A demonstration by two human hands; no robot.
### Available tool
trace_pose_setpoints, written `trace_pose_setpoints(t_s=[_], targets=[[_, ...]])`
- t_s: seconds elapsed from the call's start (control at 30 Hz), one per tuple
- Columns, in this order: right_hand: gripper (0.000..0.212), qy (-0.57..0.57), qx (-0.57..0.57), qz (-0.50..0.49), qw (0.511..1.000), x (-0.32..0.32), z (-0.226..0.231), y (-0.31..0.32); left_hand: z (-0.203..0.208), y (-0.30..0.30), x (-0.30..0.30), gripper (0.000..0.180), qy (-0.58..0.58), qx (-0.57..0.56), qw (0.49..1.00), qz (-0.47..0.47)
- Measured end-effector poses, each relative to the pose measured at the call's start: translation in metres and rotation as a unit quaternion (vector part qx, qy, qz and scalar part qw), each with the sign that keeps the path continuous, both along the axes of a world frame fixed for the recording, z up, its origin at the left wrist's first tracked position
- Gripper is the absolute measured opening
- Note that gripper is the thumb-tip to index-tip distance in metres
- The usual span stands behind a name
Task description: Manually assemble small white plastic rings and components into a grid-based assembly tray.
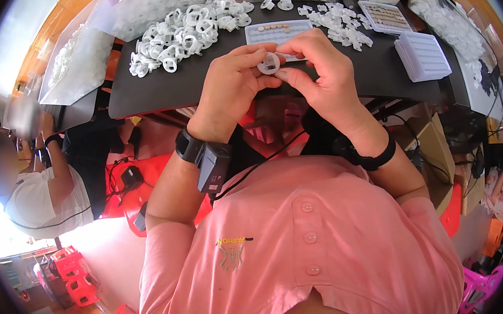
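Note:
Over the table's near edge, my left hand [232, 81] grips a small round translucent white plastic piece [268, 66] between thumb and fingers. A darker, squarish spot shows at the middle of the piece. From the other side, my right hand [323, 70] has its thumb and forefinger closed on the edge of the same piece. Just beyond my hands lies a pale tray [257, 35] with a row of small tan round parts. A heap of white ring-shaped plastic parts [163, 42] is to the left of it, and a heap of small flat white pieces [341, 22] to the right.
Stacked clear trays [425, 61] stand at the right of the dark table [156, 87]. Behind them is a tray of tan parts [386, 16]. Clear bins [73, 68] of white parts line the far side. Another person [51, 186] sits at left. A cable runs from my left wrist device.

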State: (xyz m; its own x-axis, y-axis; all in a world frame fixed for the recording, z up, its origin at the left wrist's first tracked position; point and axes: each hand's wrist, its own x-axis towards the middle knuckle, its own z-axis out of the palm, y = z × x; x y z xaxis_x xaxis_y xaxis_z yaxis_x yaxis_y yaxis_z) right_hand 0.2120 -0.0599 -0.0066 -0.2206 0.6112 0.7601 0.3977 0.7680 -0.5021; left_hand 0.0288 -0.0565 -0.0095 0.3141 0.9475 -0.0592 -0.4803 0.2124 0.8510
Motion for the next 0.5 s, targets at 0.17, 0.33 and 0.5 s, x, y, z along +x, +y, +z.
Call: trace_pose_setpoints(t_s=[0.17,0.33,0.5], targets=[[0.019,0.017,-0.077,-0.024,0.997,0.005,-0.003,0.002,0.009,-0.001,0.013,0.034,0.021,0.017,1.000,0.015],[0.011,0.132,-0.304,0.089,0.939,0.006,-0.003,0.006,0.009,-0.001,0.013,0.034,0.091,0.025,0.995,0.039],[0.013,0.070,-0.354,0.087,0.929,0.009,0.008,0.008,0.019,-0.006,0.009,0.033,0.094,0.023,0.995,0.015]])
